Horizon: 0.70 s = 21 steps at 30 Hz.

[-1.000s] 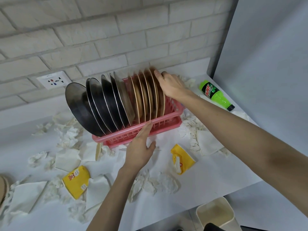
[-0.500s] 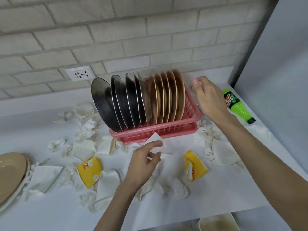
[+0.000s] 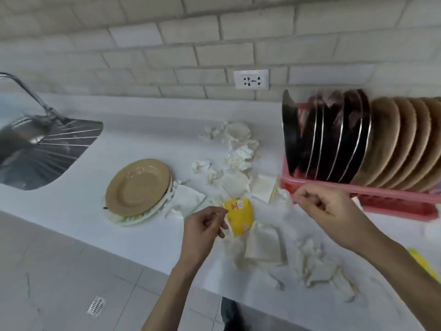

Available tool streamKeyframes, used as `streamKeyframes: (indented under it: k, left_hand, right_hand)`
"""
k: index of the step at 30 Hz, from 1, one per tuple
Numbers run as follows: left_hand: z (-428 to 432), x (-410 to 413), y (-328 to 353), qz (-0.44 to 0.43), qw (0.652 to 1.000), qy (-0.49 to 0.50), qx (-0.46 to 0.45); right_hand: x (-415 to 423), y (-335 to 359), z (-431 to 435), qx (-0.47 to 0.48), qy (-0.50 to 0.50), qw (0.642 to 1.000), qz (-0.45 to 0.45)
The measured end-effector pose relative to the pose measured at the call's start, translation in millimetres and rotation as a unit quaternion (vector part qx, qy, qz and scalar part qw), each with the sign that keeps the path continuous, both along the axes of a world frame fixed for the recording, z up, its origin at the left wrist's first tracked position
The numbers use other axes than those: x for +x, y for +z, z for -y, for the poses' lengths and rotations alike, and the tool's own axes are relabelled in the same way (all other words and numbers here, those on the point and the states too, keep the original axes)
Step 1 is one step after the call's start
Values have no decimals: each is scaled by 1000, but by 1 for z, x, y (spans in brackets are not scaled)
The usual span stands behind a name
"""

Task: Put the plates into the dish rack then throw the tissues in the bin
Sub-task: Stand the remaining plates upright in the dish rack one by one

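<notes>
Left hand [image 3: 205, 226], right hand [image 3: 319, 206] — both loosely curled, empty (blurred); beige plates [image 3: 138, 187] stacked on bench [image 3: 71, 204], apart from dish rack [image 3: 386, 203].

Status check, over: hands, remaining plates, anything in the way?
Left hand and right hand loosely curled, empty. Plate stack on counter, left of dish rack, not yet racked. Tissues, yellow packet strewn between.

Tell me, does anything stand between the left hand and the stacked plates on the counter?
Nothing tall does. Only a flat tissue lies on the counter between the left hand and the stacked plates, beside their rim; the hand should pass above it.
</notes>
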<state>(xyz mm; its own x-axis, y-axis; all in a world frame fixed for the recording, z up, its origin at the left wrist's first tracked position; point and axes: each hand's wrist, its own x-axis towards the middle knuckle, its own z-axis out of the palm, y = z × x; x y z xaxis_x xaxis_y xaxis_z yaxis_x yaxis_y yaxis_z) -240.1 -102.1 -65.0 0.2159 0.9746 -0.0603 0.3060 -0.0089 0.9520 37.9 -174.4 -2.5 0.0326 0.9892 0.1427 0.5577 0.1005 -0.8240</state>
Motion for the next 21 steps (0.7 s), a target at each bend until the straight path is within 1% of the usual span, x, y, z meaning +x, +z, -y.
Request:
streamKeyframes:
  k: [6,11,13,16,18,21]
  left_hand:
    - [-51,-108,-12,-108,987,121,8]
    - [-96,-179,-24,-185,967,178,-2]
    - [-116,-202,-30,-225,954,200,0]
    - [-144,-229,-40,-281,936,212,15]
    - [-162,-243,-47,-316,925,212,10]
    - [-185,-260,-56,-340,918,204,0]
  right_hand:
    - [-78,-19,-61,-51,73,996,-16]
    - [-125,-32,-100,-80,97,992,-10]
    - [-141,-37,-114,-93,104,990,-9]
    - [-165,-41,-131,-111,114,987,-14]
    - [-179,-42,-142,-121,122,985,-18]
    - [-197,-44,-158,-129,129,983,-12]
